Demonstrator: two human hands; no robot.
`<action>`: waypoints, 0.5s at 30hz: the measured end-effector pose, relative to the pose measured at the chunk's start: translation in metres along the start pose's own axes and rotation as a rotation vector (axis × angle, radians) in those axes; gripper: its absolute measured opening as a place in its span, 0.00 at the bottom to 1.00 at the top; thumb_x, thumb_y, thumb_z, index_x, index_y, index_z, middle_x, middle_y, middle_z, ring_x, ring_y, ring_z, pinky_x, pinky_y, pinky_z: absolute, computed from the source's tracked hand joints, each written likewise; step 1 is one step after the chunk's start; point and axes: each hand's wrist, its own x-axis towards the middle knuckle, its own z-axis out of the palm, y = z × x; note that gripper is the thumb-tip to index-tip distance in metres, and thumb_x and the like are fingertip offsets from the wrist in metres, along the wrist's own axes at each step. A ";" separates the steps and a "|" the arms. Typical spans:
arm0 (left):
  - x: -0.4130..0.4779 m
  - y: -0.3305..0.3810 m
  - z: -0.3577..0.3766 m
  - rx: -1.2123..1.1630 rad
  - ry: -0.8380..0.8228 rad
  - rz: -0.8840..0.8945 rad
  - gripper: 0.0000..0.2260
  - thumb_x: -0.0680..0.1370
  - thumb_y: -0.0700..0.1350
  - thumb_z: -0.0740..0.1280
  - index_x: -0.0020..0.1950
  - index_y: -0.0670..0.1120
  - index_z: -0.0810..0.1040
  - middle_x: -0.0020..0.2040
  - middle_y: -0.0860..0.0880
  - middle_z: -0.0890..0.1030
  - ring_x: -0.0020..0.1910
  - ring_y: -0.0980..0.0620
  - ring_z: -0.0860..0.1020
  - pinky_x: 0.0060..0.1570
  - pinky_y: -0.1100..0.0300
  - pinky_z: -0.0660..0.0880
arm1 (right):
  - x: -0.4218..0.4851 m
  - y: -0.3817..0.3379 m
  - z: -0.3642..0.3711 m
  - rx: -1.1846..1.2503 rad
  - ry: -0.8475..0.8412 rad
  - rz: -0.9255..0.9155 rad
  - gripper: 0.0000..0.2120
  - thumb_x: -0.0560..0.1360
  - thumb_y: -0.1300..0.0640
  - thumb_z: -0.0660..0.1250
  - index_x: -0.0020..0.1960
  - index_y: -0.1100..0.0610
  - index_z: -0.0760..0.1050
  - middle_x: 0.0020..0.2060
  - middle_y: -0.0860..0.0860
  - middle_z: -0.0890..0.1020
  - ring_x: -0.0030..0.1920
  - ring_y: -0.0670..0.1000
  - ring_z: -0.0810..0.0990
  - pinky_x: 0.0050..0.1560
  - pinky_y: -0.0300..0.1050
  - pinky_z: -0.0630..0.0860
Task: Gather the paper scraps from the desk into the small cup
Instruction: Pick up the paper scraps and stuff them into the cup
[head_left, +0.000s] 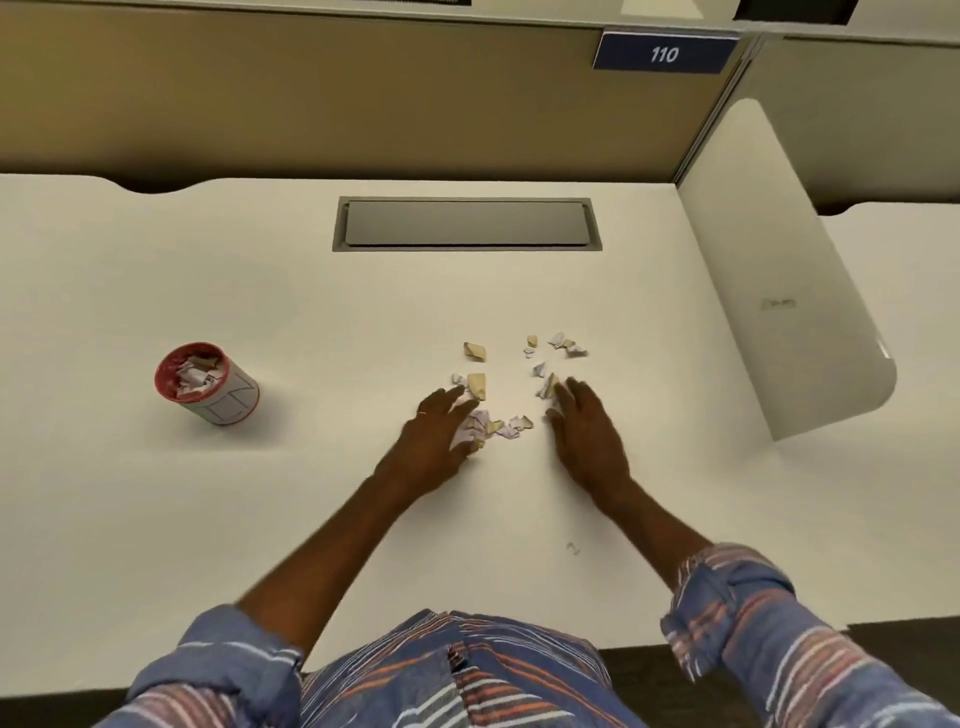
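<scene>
Head view looks down on a white tabletop (260, 291). Torn paper scraps (475, 385) lie loosely scattered around its middle, a little toward the right edge, some white and some tan. The left hand (435, 436) rests palm down on the nearer scraps, fingers spread and slightly curled over a small bunch of them; whether it actually grips any cannot be told. The right hand (584, 431) lies flat and open just right of the pile, its fingertips touching a couple of pieces, holding nothing. A small cup (207, 383) with a red rim stands upright well apart toward the left edge, already partly filled with scraps. A grey cable hatch (466, 224) sits near the far edge, below a divider carrying a blue sign (665, 52) reading 110.
</scene>
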 end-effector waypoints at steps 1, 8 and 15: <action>0.001 0.000 0.006 0.050 -0.018 -0.009 0.26 0.80 0.53 0.64 0.77 0.51 0.63 0.79 0.52 0.58 0.79 0.49 0.53 0.72 0.52 0.63 | -0.016 -0.005 0.008 0.037 0.072 -0.008 0.19 0.80 0.62 0.65 0.70 0.68 0.72 0.69 0.66 0.74 0.71 0.66 0.72 0.71 0.58 0.70; -0.013 -0.014 0.012 0.112 0.082 0.097 0.21 0.76 0.49 0.69 0.70 0.51 0.74 0.72 0.51 0.72 0.72 0.47 0.69 0.65 0.53 0.73 | -0.053 -0.026 0.019 0.204 0.070 -0.110 0.14 0.82 0.57 0.62 0.66 0.58 0.75 0.69 0.55 0.74 0.70 0.56 0.72 0.70 0.53 0.70; -0.023 -0.017 0.010 0.055 0.119 0.051 0.18 0.76 0.49 0.70 0.66 0.50 0.77 0.66 0.52 0.76 0.68 0.50 0.72 0.62 0.57 0.73 | 0.040 -0.001 -0.013 0.111 -0.083 -0.121 0.25 0.82 0.51 0.62 0.76 0.60 0.65 0.77 0.61 0.63 0.78 0.60 0.60 0.77 0.54 0.59</action>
